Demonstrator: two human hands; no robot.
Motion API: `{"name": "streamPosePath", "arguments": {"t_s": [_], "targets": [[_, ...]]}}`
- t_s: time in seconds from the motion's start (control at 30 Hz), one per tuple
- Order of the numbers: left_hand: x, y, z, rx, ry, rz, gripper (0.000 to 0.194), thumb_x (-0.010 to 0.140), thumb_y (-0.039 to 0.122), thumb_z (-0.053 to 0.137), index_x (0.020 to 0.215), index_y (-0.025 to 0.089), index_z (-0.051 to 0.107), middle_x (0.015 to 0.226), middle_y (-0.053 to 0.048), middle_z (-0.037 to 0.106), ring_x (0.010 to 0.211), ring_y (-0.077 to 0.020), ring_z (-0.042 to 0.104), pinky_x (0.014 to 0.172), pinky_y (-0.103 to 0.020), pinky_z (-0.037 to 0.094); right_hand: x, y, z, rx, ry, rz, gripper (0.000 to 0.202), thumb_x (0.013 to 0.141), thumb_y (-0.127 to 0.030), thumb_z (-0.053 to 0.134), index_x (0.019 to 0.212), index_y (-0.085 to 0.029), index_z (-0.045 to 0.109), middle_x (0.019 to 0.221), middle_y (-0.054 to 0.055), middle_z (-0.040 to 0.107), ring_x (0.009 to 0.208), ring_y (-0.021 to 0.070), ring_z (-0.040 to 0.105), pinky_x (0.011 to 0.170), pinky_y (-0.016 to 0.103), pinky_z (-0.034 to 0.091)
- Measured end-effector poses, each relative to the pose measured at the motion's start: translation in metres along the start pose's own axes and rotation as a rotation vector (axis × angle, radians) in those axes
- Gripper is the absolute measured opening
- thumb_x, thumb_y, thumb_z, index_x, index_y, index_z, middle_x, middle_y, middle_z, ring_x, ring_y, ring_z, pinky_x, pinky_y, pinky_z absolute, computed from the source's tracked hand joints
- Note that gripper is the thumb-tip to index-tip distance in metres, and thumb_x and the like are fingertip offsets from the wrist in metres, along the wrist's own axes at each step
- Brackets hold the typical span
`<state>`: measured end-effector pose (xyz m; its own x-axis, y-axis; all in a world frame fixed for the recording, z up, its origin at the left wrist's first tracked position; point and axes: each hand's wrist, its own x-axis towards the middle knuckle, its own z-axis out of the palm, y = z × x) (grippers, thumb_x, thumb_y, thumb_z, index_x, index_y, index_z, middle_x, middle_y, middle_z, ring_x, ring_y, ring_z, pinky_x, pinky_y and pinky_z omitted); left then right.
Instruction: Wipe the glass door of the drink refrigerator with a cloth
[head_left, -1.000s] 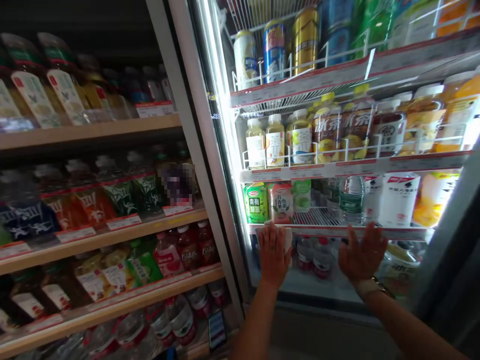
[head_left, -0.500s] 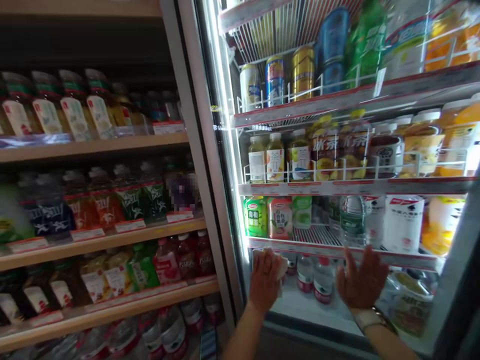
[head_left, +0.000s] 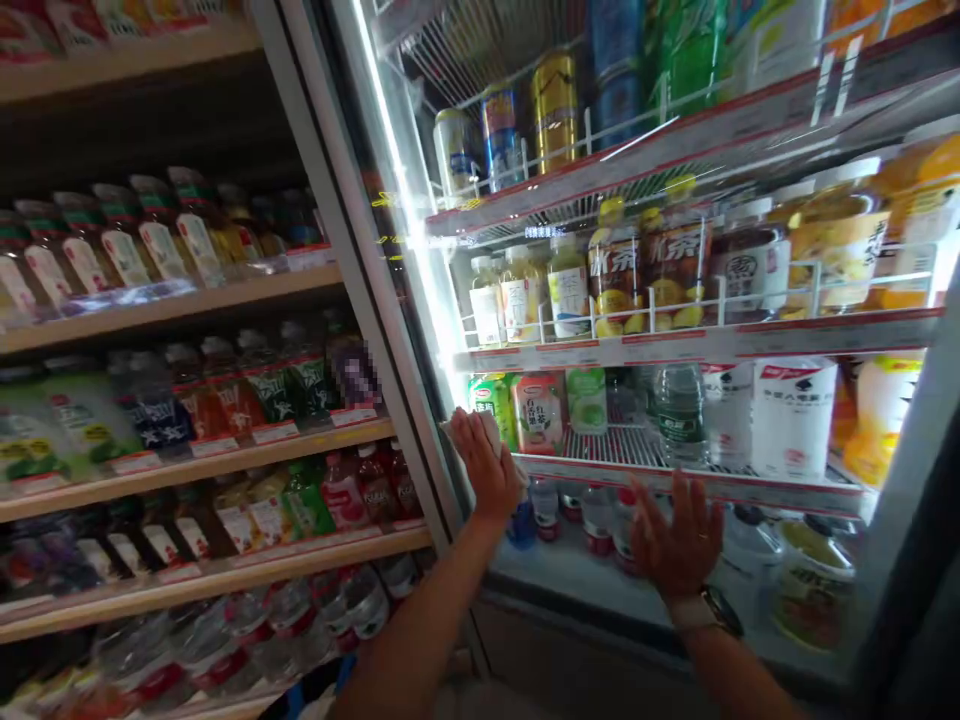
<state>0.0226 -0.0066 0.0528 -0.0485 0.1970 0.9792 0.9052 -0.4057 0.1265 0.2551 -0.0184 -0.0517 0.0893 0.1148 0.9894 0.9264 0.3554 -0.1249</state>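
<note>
My left hand (head_left: 486, 468) presses a pale cloth (head_left: 492, 428) flat against the glass door (head_left: 495, 600) of a lit drinks fridge, near its left edge. Parts of the cloth show around the fingers; the palm hides the rest. Farther right, my right hand (head_left: 679, 535) is open with fingers spread, its palm toward the glass and nothing in it. A watch (head_left: 721, 610) is on that wrist. Behind the glass, close to the hands, stand a red tea carton (head_left: 537, 415) and a clear water bottle (head_left: 680, 415).
Wire-fronted fridge shelves (head_left: 660, 345) hold cans, bottles and cartons. A metal frame (head_left: 352, 260) stands between the fridge and wooden shelves (head_left: 187, 480) on the left, which carry rows of drink bottles. Large water bottles (head_left: 214, 655) fill the lowest shelf.
My left hand has slid the cloth up and left over the glass to the door's edge. My right hand stays open near the lower shelf. The view has shifted and tilted.
</note>
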Motion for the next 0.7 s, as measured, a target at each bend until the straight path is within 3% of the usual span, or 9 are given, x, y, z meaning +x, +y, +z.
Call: {"name": "streamPosePath", "arguments": {"t_s": [0.1, 0.23, 0.37, 0.47, 0.57, 0.7], "targets": [[-0.013, 0.03, 0.012, 0.026, -0.076, 0.112, 0.066, 0.099, 0.027, 0.035, 0.157, 0.019, 0.005, 0.165, -0.014, 0.005, 0.152, -0.0308, 0.005, 0.122, -0.059, 0.015, 0.0, 0.001, 0.0, -0.005, -0.006, 0.01, 0.071, 0.086, -0.024, 0.057, 0.151, -0.037, 0.033, 0.159, 0.007, 0.033, 0.139, 0.0326, 0.041, 0.112, 0.052, 0.031], [-0.037, 0.069, 0.027, 0.072, -0.172, 0.27, 0.067, 0.098, 0.026, 0.037, 0.157, 0.014, 0.007, 0.165, -0.015, 0.002, 0.151, -0.034, 0.004, 0.119, -0.06, 0.023, 0.004, -0.001, 0.0, -0.059, -0.03, 0.032, 0.071, 0.09, -0.024, 0.05, 0.156, -0.026, 0.024, 0.151, 0.013, 0.045, 0.135, 0.0295, 0.047, 0.11, 0.049, 0.033], [-0.06, 0.087, 0.034, 0.124, -0.266, 0.406, 0.068, 0.096, 0.028, 0.04, 0.156, 0.012, 0.011, 0.165, -0.015, 0.004, 0.151, -0.033, 0.007, 0.118, -0.054, 0.03, 0.008, -0.001, -0.001, -0.085, -0.016, -0.002, 0.066, 0.091, -0.024, 0.049, 0.154, -0.022, 0.029, 0.147, 0.016, 0.049, 0.137, 0.0287, 0.043, 0.111, 0.048, 0.03], [-0.059, 0.077, 0.03, 0.14, -0.332, 0.562, 0.066, 0.095, 0.029, 0.042, 0.155, 0.016, 0.019, 0.164, -0.012, 0.016, 0.151, -0.0295, 0.013, 0.118, -0.05, 0.03, 0.01, -0.001, -0.002, -0.033, -0.02, 0.019, 0.065, 0.091, -0.025, 0.049, 0.153, -0.024, 0.031, 0.149, 0.014, 0.048, 0.139, 0.0285, 0.041, 0.113, 0.048, 0.029], [-0.041, 0.053, 0.019, 0.154, -0.402, 0.686, 0.062, 0.094, 0.028, 0.042, 0.154, 0.022, 0.026, 0.161, -0.008, 0.027, 0.15, -0.0254, 0.018, 0.12, -0.047, 0.026, 0.01, -0.003, -0.005, 0.036, -0.034, 0.063, 0.065, 0.092, -0.023, 0.048, 0.153, -0.03, 0.03, 0.153, 0.011, 0.042, 0.14, 0.0282, 0.04, 0.115, 0.05, 0.026], [-0.007, 0.016, -0.002, 0.155, -0.365, 0.599, 0.064, 0.096, 0.032, 0.041, 0.156, 0.022, 0.019, 0.162, -0.008, 0.023, 0.151, -0.0267, 0.012, 0.12, -0.05, 0.027, 0.012, -0.006, -0.009, 0.065, -0.099, 0.079, 0.069, 0.092, -0.022, 0.049, 0.155, -0.033, 0.024, 0.158, 0.01, 0.035, 0.143, 0.0294, 0.035, 0.117, 0.052, 0.021]]}}
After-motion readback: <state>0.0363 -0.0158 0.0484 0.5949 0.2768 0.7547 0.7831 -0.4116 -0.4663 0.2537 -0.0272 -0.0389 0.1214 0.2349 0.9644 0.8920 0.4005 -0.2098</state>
